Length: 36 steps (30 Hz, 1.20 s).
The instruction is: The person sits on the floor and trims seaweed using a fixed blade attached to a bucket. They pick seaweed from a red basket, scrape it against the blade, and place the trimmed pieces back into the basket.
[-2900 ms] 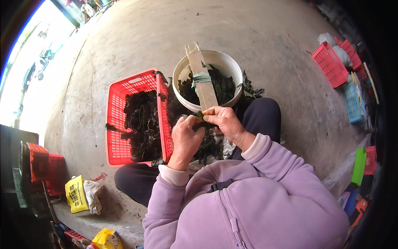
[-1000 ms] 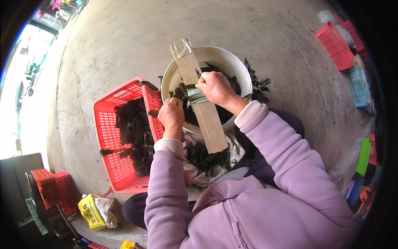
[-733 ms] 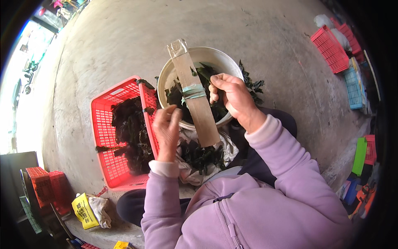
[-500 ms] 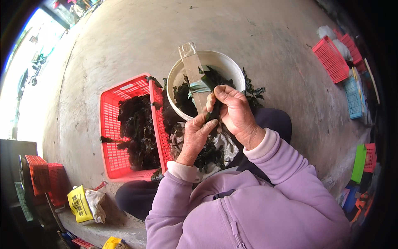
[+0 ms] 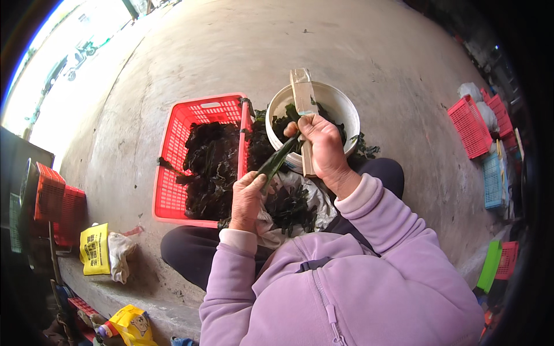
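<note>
A dark green strip of seaweed [image 5: 278,160] stretches on a slant between my two hands. Its lower end is pinched in my left hand [image 5: 247,202], thumb against fingers. My right hand [image 5: 324,144] is closed around the upper end, in front of a wooden board [image 5: 303,98] that lies across a white bucket [image 5: 347,109]. More seaweed sits inside the bucket and hangs over its rim. Left of the bucket, a red plastic basket [image 5: 163,196] holds a heap of dark seaweed [image 5: 213,164]. Loose seaweed pieces [image 5: 288,207] lie on pale plastic sheeting [image 5: 319,202] at my lap.
Concrete floor [image 5: 225,52] surrounds me. Red baskets [image 5: 470,126] and a blue basket [image 5: 493,183] stand at the right edge, with a bright green object [image 5: 490,265] nearer. On the left are more red baskets [image 5: 72,214] and a yellow bag [image 5: 95,249].
My left hand has drawn down and away from my right, so the seaweed strip now stretches between them. The view has shifted, so basket and bucket appear farther right.
</note>
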Tool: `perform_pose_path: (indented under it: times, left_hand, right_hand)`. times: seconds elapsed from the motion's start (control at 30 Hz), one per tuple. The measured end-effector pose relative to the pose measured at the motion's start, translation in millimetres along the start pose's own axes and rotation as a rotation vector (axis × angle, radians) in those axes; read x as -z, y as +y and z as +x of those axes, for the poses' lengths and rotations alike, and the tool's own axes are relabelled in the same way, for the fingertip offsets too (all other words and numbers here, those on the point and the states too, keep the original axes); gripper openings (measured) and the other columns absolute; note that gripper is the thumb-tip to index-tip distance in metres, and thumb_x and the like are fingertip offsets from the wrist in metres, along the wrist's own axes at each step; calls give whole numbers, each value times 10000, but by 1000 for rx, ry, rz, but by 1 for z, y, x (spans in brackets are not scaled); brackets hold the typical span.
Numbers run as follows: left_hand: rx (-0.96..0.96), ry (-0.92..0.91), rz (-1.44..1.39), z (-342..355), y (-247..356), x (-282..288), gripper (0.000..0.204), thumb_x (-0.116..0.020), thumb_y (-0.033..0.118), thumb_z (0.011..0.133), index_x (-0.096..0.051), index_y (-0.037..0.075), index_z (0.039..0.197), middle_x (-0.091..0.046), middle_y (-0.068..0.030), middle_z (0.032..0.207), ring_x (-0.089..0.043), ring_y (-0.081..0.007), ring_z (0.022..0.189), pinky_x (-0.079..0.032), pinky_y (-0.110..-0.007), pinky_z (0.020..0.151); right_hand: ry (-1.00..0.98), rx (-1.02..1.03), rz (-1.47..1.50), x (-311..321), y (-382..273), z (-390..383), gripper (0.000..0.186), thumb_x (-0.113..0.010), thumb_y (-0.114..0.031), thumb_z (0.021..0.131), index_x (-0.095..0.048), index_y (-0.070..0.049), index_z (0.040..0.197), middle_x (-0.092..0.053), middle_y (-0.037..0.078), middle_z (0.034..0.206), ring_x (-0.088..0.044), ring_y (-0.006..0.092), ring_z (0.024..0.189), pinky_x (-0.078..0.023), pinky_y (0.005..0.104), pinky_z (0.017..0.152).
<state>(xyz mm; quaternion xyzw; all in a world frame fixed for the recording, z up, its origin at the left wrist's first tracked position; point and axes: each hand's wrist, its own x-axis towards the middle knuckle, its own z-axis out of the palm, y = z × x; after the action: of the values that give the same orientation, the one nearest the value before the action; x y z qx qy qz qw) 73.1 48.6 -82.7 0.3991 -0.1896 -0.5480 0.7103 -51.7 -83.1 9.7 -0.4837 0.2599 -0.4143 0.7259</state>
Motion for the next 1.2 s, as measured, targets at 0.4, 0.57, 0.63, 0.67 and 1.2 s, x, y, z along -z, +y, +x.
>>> perform_pose_path:
  times: [0.4,0.57,0.63,0.67,1.2]
  left_hand:
    - [-188,36,-418,-2,33,25,101,-584,26,805,-524,77,742,-641,-110,824,-627,-213,766,-530,-310,707]
    - [-116,108,-452,-6,25,25,560,-670,151,813,-416,82,1307,-564,-100,1148,-579,-213,975,-497,-341,819]
    - [-238,-93,-462,-4,18,18,632,-681,122,785,-382,74,1340,-543,-124,1190,-574,-234,1005,-477,-351,864]
    - [-292,-183,-444,-2,16,14,669,-686,108,771,-364,70,1356,-532,-136,1211,-572,-245,1019,-468,-356,887]
    - [-28,405,514,3,-35,90,98,-584,31,813,-664,-25,803,-608,-51,628,-541,-71,564,-419,-246,478]
  right_hand:
    - [-79,-213,-143,-14,15,-1,187,-525,-200,939,-533,-45,834,-614,48,733,-600,117,513,-463,231,447]
    - [-252,-262,-15,-27,18,0,226,-501,-249,950,-506,-30,893,-628,96,801,-669,220,664,-561,315,603]
    - [-260,-347,-30,-35,23,-3,228,-494,-247,953,-503,-27,895,-628,109,819,-671,229,686,-564,325,613]
    - [-300,-354,-6,-38,26,-4,228,-490,-246,955,-502,-25,897,-627,115,827,-673,233,698,-565,330,618]
    - [-122,46,-203,-64,2,-15,203,-482,-197,960,-514,1,926,-637,126,878,-669,209,746,-559,325,709]
